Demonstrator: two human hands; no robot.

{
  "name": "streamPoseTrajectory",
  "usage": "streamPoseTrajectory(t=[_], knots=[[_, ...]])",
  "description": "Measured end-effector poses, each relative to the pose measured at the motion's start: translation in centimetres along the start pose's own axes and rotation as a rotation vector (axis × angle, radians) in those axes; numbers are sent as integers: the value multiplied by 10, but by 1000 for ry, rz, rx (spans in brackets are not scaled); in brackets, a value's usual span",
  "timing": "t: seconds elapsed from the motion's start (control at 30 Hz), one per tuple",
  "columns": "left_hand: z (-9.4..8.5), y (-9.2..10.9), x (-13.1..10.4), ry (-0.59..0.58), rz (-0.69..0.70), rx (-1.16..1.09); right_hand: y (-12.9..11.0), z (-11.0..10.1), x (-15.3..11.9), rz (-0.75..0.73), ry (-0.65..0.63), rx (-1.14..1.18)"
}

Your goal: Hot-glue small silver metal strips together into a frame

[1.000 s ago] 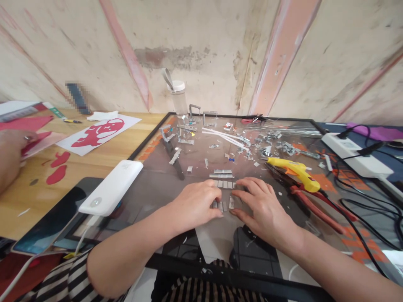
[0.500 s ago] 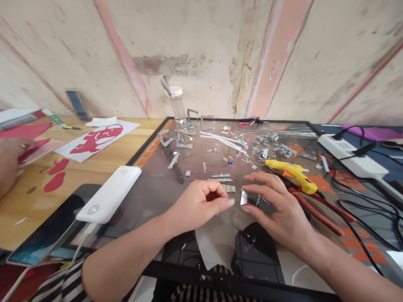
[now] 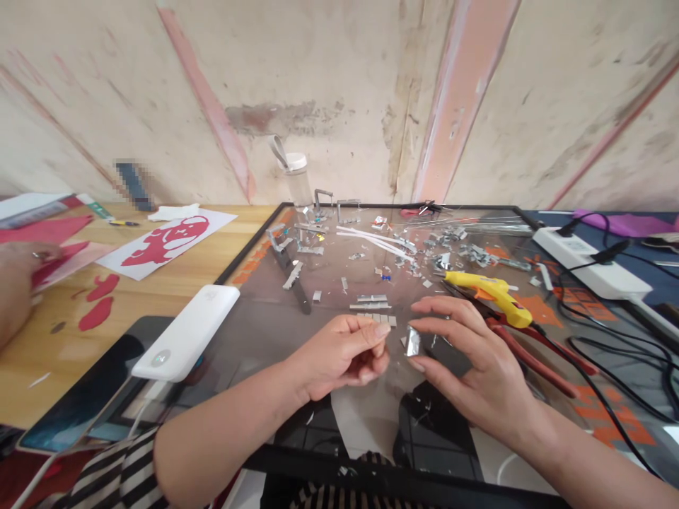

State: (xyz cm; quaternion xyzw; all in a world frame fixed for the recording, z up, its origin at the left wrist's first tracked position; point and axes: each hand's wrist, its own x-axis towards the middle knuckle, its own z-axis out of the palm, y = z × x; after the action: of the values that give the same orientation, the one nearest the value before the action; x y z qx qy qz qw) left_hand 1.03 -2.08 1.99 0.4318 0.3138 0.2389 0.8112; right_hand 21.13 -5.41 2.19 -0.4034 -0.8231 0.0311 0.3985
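Between the thumb and fingertips of my right hand (image 3: 472, 353) is a small shiny silver foil-like piece (image 3: 412, 342), held upright by its edges. My left hand (image 3: 342, 357) is closed just left of it, thumb pressed against curled fingers; anything in that pinch is too small or hidden to make out. The two hands are a short gap apart above the dark glass tabletop (image 3: 265, 311). Beyond my left fingers lies a row of small grey squares (image 3: 385, 320), with flat silver strips (image 3: 371, 300) behind it.
A yellow glue gun (image 3: 493, 291) and red-handled pliers (image 3: 535, 357) lie right of my right hand. Further right are a power strip (image 3: 588, 265) and cables. White sticks (image 3: 371, 239) and silver scraps (image 3: 450, 237) lie behind. At left are a power bank (image 3: 185, 332) and another person's hand (image 3: 21, 286).
My left hand has rolled over, its thumb now on top of the curled fingers. The silver piece stays in my right hand, turned slightly. The view has shifted a little.
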Motion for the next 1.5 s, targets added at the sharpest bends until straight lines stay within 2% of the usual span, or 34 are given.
streamPoseTrajectory(t=[0.1,0.33,0.8,1.03,1.27,1.5], knots=[[-1,-2,2,33,37,-4,1,0,0,12,15,-1],[2,-2,1,27,119,68,4,1,-1,17,30,-6],[4,-3,-1,68,147,131,7,2,-3,13,8,-7],[1,-5,-1,35,177,118,5,3,-4,-14,-10,6],[2,-4,0,-3,149,42,7,3,-5,-12,-16,9],[2,-3,0,64,147,129,5,2,-5,-13,-18,8]])
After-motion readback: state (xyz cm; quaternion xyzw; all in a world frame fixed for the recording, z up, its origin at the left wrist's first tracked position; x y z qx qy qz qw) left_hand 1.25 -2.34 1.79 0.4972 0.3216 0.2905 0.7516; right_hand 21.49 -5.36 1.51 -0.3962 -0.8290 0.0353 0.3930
